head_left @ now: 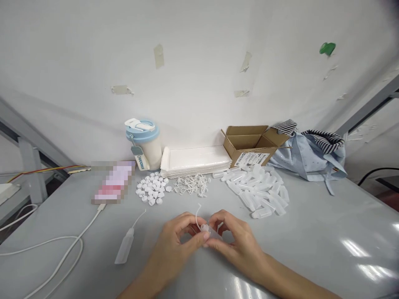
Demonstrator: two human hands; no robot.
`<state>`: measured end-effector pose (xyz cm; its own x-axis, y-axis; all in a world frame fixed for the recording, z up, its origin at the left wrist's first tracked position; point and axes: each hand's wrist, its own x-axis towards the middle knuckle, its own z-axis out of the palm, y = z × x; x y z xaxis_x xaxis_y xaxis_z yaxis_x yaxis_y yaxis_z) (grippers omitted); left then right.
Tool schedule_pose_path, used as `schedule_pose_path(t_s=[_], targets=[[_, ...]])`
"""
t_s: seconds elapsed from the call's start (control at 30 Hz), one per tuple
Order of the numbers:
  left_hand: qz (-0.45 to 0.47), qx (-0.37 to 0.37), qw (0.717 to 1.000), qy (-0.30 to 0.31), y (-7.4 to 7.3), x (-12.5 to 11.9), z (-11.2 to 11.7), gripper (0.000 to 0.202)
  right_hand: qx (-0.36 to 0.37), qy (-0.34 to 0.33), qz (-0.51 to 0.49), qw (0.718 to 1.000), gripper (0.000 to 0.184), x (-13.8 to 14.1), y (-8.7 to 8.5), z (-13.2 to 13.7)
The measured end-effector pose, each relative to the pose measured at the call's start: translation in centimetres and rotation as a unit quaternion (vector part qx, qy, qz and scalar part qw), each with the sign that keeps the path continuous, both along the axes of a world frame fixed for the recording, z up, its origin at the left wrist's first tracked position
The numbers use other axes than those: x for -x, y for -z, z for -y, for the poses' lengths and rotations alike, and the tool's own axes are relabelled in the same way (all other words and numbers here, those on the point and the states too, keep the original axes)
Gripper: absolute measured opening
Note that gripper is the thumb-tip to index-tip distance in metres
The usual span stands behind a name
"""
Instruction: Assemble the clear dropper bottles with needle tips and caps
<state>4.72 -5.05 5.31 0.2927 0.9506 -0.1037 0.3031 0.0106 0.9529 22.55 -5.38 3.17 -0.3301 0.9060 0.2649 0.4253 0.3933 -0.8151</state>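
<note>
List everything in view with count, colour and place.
small tube: one, clear, between both hands
squeeze bottle: one, clear, left of hands
caps: pile, white, mid-table
loops: pile, white, right of caps
tubes: pile, clear, before the box
box: one, brown, by the wall
trays: stack, white, left of box
cup: one, white, blue lid, left of trays
phone: one, pink, blurred, left of caps
cable: one, white, table's left
cloth: heap, pale blue, striped, far right
table: one, grey, under everything
left hand: one, bare, pinching the small tube
right hand: one, bare, pinching the small tube
</note>
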Motion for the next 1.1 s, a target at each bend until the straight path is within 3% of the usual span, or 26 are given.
schedule_pose_path(t_s=[0.17, 0.33, 0.5, 0.6, 0.73, 0.87, 1.1], targets=[[0.016, -0.006, 1.0, 0.021, 0.0, 0.6, -0.4, 0.019, 0.117, -0.037, -0.074, 0.99, 0.029, 0.0, -0.4, -0.2], [0.052, 0.029, 0.998, 0.019, -0.1, 1.0, -0.8, 0.027, 0.112, -0.073, -0.1, 0.986, 0.031, -0.2, -0.3, 0.1], [-0.05, -0.084, 0.994, -0.049, 0.4, 0.7, -0.3, 0.027, 0.116, -0.009, -0.075, 0.99, 0.031, 0.0, -0.3, 0.2], [-0.133, -0.233, 0.959, -0.088, 0.9, 0.5, 0.1, 0.024, 0.148, -0.005, -0.104, 0.984, 0.03, 0.1, -0.6, 0.1], [-0.157, -0.436, 0.886, -0.023, 1.6, 0.4, 0.4, 0.029, 0.223, -0.014, -0.183, 0.957, 0.033, 0.3, -0.8, 0.0], [-0.177, -0.479, 0.859, 0.044, 1.7, 0.4, 0.3, 0.037, 0.274, -0.03, -0.24, 0.931, 0.032, 0.3, -1.1, -0.2], [-0.23, -0.508, 0.828, 0.058, 1.9, 0.2, 0.7, 0.053, 0.293, -0.044, -0.269, 0.916, 0.031, 0.4, -1.4, -0.2]])
